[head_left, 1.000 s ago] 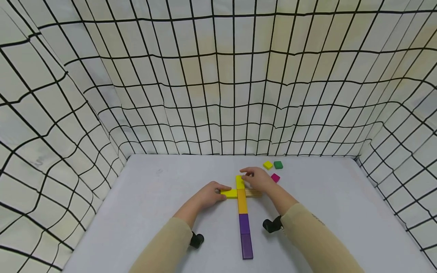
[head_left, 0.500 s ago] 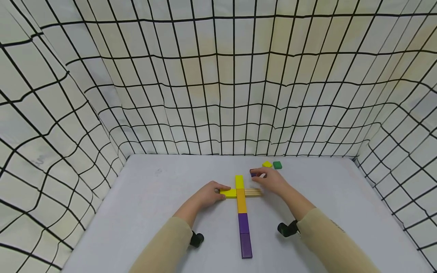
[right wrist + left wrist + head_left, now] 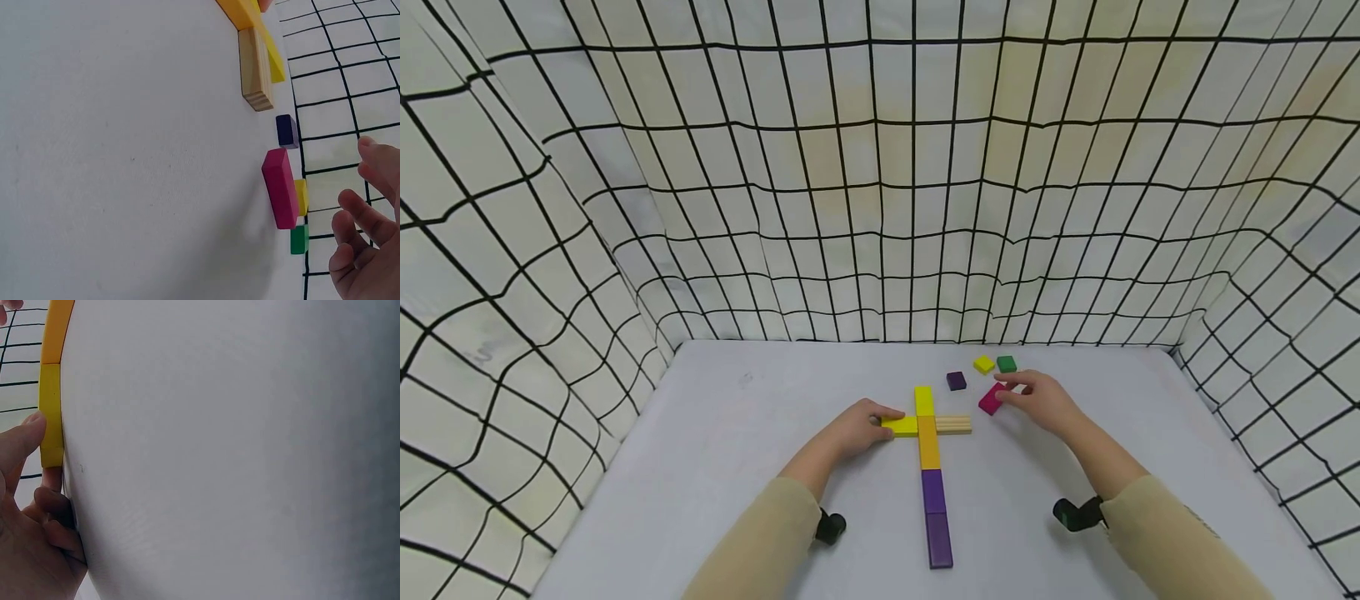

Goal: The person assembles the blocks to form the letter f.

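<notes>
My left hand (image 3: 855, 427) pinches a flat yellow block (image 3: 904, 427) between thumb and fingers at its outer end. That block meets an orange block (image 3: 929, 443) in a cross-shaped layout. Above the orange one lies another yellow block (image 3: 923, 400); below it, two purple blocks (image 3: 934, 492) run in line. A plain wooden block (image 3: 953, 425) makes the right arm. My right hand (image 3: 1041, 402) has its fingertips by the upper right edge of a magenta block (image 3: 280, 189). In the right wrist view, its loosely bent fingers stand apart from that block, holding nothing.
A small dark purple block (image 3: 956, 381), a small yellow block (image 3: 983, 364) and a green block (image 3: 1007, 364) lie toward the back of the white table (image 3: 737, 467). Black netting (image 3: 880, 233) over pale sheeting encloses the back and sides.
My right hand has moved right, away from the upper yellow block. It has let go of the small dark purple block, which now lies on the table. My left hand has stayed in place.
</notes>
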Demonstrator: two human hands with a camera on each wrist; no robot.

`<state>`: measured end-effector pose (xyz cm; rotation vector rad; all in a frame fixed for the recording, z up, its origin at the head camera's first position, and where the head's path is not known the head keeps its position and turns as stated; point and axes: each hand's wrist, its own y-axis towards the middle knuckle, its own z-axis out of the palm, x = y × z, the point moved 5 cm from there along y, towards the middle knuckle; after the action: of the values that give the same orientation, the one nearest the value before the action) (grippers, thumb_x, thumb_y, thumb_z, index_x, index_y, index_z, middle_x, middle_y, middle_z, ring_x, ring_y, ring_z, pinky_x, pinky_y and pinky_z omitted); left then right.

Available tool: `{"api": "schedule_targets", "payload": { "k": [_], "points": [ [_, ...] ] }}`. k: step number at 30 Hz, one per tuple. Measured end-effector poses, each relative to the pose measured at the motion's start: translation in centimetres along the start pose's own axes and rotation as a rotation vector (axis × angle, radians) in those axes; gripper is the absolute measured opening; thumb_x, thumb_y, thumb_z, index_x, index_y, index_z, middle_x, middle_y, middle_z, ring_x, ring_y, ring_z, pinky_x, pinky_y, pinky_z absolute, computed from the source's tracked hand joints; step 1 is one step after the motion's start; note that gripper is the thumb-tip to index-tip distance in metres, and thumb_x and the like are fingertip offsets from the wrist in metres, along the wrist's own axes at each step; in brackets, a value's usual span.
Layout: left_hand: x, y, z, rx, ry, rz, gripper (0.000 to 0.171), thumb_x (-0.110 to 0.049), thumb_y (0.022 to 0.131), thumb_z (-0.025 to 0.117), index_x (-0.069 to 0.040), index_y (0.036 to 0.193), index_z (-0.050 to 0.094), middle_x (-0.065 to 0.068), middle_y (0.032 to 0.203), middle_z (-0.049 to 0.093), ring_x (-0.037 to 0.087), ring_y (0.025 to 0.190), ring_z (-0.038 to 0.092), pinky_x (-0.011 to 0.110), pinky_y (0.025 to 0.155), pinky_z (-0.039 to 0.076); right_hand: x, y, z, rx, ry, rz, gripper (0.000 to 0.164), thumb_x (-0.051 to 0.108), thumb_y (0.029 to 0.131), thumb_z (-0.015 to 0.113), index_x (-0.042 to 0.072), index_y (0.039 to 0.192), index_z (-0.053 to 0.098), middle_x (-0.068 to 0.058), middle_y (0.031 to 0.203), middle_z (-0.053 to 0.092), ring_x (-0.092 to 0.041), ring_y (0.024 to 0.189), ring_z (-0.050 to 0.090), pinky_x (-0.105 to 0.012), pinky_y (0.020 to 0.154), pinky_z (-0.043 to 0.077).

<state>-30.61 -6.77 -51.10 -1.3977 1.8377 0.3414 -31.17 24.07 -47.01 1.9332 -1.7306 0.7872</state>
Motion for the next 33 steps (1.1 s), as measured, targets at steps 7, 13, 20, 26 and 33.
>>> {"api": "schedule_targets", "payload": {
  "k": [7, 13, 20, 26, 33],
  "points": [
    [0.1, 0.1, 0.1, 0.002, -0.001, 0.01, 0.032, -0.015, 0.093, 0.068, -0.024, 0.124, 0.072, 0.009, 0.13, 0.058, 0.032, 0.126, 0.049, 0.054, 0.108, 0.036, -1.2, 0.5, 0.6, 0.01, -0.003, 0.046, 0.051, 0.033, 0.092, 0.071, 0.011, 0.137, 0.06, -0.015, 0.122, 0.06, -0.032, 0.104, 0.051, -0.036, 0.077, 0.049],
    [0.0, 0.1, 0.0, 0.007, -0.004, 0.01, 0.032, -0.016, 0.093, 0.069, -0.025, 0.124, 0.072, 0.009, 0.129, 0.058, 0.031, 0.124, 0.049, 0.054, 0.109, 0.036, -2.3, 1.3, 1.9, 0.036, 0.013, 0.119, 0.063, 0.035, 0.091, 0.071, 0.009, 0.145, 0.051, -0.021, 0.127, 0.054, -0.036, 0.112, 0.049, -0.048, 0.09, 0.05],
    [-0.1, -0.1, 0.0, 0.008, -0.007, 0.003, 0.032, -0.016, 0.093, 0.069, -0.025, 0.124, 0.072, 0.009, 0.127, 0.058, 0.03, 0.123, 0.05, 0.055, 0.108, 0.036, -3.3, 2.1, 3.0, 0.032, 0.003, 0.171, 0.074, 0.041, 0.089, 0.072, 0.005, 0.147, 0.045, -0.027, 0.13, 0.049, -0.039, 0.116, 0.048, -0.052, 0.095, 0.048],
    [-0.2, -0.1, 0.0, 0.004, -0.006, -0.004, 0.032, -0.016, 0.093, 0.068, -0.025, 0.124, 0.072, 0.009, 0.129, 0.058, 0.031, 0.124, 0.049, 0.054, 0.109, 0.036, -3.8, 2.2, 3.4, 0.034, -0.004, 0.201, 0.07, 0.035, 0.089, 0.073, 0.003, 0.146, 0.046, -0.026, 0.131, 0.049, -0.038, 0.118, 0.047, -0.054, 0.1, 0.045],
    [0.1, 0.1, 0.1, 0.001, 0.0, -0.007, 0.032, -0.017, 0.094, 0.068, -0.025, 0.124, 0.072, 0.009, 0.129, 0.057, 0.031, 0.125, 0.049, 0.054, 0.109, 0.036, -3.8, 2.0, 3.6, 0.048, -0.008, 0.215, 0.072, 0.033, 0.089, 0.073, 0.0, 0.146, 0.045, -0.027, 0.135, 0.044, -0.04, 0.122, 0.044, -0.056, 0.103, 0.043]
  ]
}}
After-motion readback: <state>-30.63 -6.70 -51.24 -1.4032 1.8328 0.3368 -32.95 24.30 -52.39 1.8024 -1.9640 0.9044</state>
